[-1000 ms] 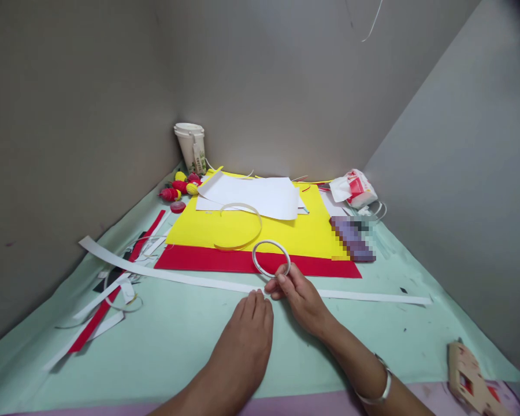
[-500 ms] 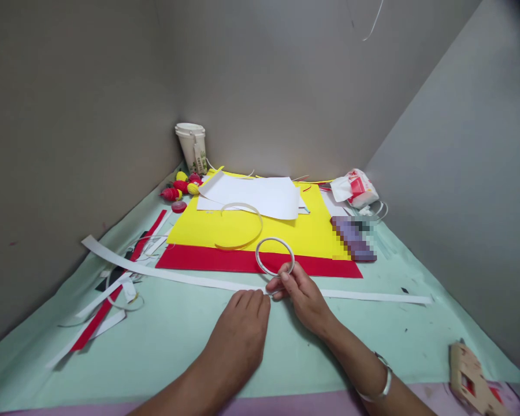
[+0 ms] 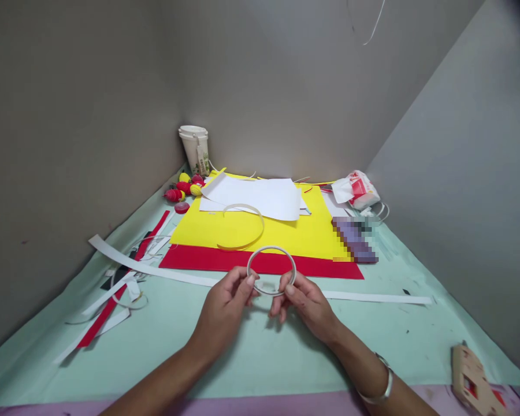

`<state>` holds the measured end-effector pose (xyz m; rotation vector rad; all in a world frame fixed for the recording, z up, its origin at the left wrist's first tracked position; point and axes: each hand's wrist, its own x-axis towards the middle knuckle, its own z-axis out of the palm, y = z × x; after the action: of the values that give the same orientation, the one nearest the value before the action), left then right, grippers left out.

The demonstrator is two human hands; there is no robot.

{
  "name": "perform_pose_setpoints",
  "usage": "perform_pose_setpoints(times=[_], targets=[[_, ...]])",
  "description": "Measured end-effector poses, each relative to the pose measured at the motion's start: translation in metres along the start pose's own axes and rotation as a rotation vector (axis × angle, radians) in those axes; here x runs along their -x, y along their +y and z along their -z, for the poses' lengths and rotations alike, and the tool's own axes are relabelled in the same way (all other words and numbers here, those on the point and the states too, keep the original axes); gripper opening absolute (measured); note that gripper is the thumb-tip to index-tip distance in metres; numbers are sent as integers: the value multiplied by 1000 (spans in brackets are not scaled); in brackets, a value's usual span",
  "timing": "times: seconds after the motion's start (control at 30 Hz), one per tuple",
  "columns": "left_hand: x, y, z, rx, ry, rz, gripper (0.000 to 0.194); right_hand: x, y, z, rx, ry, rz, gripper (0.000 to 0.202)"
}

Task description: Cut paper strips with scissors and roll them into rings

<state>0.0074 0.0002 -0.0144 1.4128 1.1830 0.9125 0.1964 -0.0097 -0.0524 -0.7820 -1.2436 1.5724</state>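
A thin white ring (image 3: pixel 271 248) is held upright above the pale green cloth, in front of the red sheet (image 3: pixel 260 263). My left hand (image 3: pixel 227 309) pinches its left side between thumb and fingers. On the opposite side, my right hand (image 3: pixel 309 303) grips the ring's lower right edge, with some fingers hanging below it. Behind the hands, a long white strip (image 3: pixel 164 274) runs across the cloth and is partly hidden by them. A curled pale strip (image 3: pixel 262 222) rests on the yellow sheet (image 3: pixel 190 228).
Red and white strips (image 3: pixel 97 323) lie in a pile at the left. A lidded cup (image 3: pixel 195 150) and red-yellow pieces (image 3: pixel 173 195) are at the back left. At right are a pixelated purple object (image 3: pixel 357 242), a tissue pack (image 3: pixel 361 190) and a beige tool (image 3: pixel 472 372).
My left hand has risen from the cloth and taken hold of the ring's left side. The ring has moved slightly lower, still in my right hand.
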Motion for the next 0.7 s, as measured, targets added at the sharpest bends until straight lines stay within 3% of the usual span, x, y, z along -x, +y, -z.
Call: perform_pose_setpoints(times=[0.17,0.3,0.5,0.7], targets=[[-6,-5,-1,209,-29,123,26,0,-2,1,22,53,1,32],[-7,-7,-3,221,-20,166,26,0,-4,0,74,122,-16,38],[-8,-10,-2,145,-33,163,29,2,-9,-5,91,85,-21,32],[-7,-6,-4,238,-46,220,30,5,-16,-15,119,63,-39,34]])
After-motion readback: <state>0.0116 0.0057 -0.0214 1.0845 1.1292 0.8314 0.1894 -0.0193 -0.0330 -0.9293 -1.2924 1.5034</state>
